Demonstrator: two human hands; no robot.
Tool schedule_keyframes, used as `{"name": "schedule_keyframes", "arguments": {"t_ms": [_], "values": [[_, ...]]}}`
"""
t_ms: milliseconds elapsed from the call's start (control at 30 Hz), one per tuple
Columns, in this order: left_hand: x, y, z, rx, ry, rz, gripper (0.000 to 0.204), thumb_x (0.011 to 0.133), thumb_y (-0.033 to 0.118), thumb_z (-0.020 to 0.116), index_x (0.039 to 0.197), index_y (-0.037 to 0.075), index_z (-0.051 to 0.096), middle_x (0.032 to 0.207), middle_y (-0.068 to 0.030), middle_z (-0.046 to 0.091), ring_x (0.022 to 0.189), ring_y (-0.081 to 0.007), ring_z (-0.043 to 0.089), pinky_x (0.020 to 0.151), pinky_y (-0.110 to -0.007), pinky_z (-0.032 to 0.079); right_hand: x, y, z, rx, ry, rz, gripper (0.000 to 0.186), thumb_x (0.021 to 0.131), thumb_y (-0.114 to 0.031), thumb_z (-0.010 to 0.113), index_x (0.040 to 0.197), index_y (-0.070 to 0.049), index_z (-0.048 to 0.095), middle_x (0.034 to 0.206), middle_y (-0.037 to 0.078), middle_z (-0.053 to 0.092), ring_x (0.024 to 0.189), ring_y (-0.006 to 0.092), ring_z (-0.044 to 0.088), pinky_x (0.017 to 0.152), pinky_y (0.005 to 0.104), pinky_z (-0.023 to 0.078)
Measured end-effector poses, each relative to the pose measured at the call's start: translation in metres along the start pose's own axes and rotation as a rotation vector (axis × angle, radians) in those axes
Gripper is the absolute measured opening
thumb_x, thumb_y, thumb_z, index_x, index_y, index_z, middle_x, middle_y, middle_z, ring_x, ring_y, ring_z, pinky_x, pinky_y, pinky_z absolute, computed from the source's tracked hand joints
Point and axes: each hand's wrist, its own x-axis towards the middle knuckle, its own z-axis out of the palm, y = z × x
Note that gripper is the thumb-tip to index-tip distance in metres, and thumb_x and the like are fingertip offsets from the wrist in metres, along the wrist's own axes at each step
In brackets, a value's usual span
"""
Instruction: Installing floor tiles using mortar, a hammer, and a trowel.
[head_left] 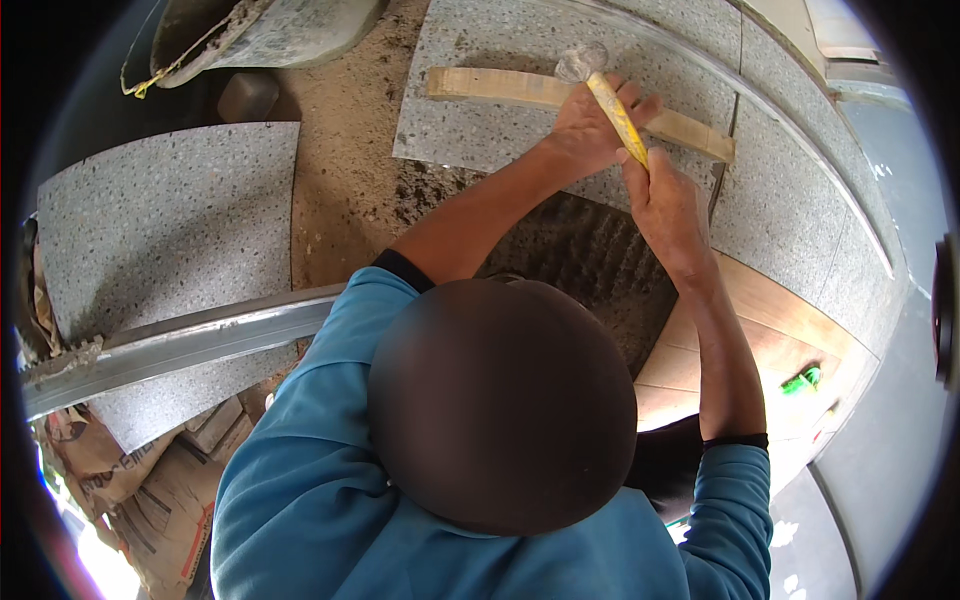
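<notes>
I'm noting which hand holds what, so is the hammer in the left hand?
No, the right hand grips the yellow-handled hammer, while the left hand is on the wooden strip.

Yellow hammer handle (618, 120) — tan wood bar (495, 86) — speckled grey tile (490, 38).

- a grey tub (285, 38) is sitting ahead on my left
- a metal bar (200, 331) is crossing a loose speckled tile (180, 205)
- brown paper sacks (168, 500) are lying near it
- i'm seeing a small green object (801, 381) on my right
</notes>
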Motion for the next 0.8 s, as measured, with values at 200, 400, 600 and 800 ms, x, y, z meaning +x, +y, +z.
{"name": "schedule_keyframes", "arguments": {"t_ms": [200, 400, 600, 800], "values": [[0.005, 0.001, 0.003, 0.245, -0.036, 0.026, 0.048, 0.095, 0.037, 0.058, 0.135, 0.012, 0.052, 0.120, -0.0080, 0.061, 0.114, -0.0270, 0.056, 0.099, -0.047, 0.043, -0.001, 0.014, 0.013, 0.083, 0.025, -0.073, 0.028, 0.102, -0.031, 0.062, 0.095, -0.004, 0.057, 0.066, 0.022, 0.064, 0.066, 0.0472, 0.066, 0.055, 0.0537, 0.051], [0.008, 0.001, 0.003, 0.120, 0.136, 0.052, 0.044, 0.097, 0.040, 0.063, 0.131, 0.015, 0.052, 0.115, -0.0035, 0.061, 0.111, -0.0250, 0.056, 0.095, -0.047, 0.041, -0.005, 0.008, 0.008, 0.029, 0.079, -0.157, 0.033, 0.101, -0.032, 0.060, 0.093, 0.001, 0.058, 0.057, 0.016, 0.064, 0.050, 0.0360, 0.066, 0.047, 0.0472, 0.054], [0.010, -0.004, 0.011, 0.180, 0.184, 0.090, 0.041, 0.096, 0.041, 0.065, 0.127, 0.018, 0.050, 0.107, -0.0029, 0.060, 0.104, -0.0260, 0.058, 0.091, -0.045, 0.042, -0.001, 0.000, 0.011, 0.058, 0.060, -0.202, 0.035, 0.101, -0.033, 0.063, 0.088, -0.002, 0.054, 0.058, 0.016, 0.063, 0.053, 0.0371, 0.067, 0.048, 0.0487, 0.053], [0.008, 0.000, 0.024, 0.186, 0.182, 0.093, 0.041, 0.092, 0.044, 0.066, 0.121, 0.017, 0.055, 0.103, -0.0027, 0.061, 0.101, -0.0261, 0.059, 0.089, -0.047, 0.042, -0.003, 0.004, 0.021, 0.086, 0.067, -0.206, 0.033, 0.102, -0.033, 0.061, 0.093, -0.002, 0.055, 0.063, 0.018, 0.066, 0.057, 0.0374, 0.069, 0.049, 0.0483, 0.053]]}}
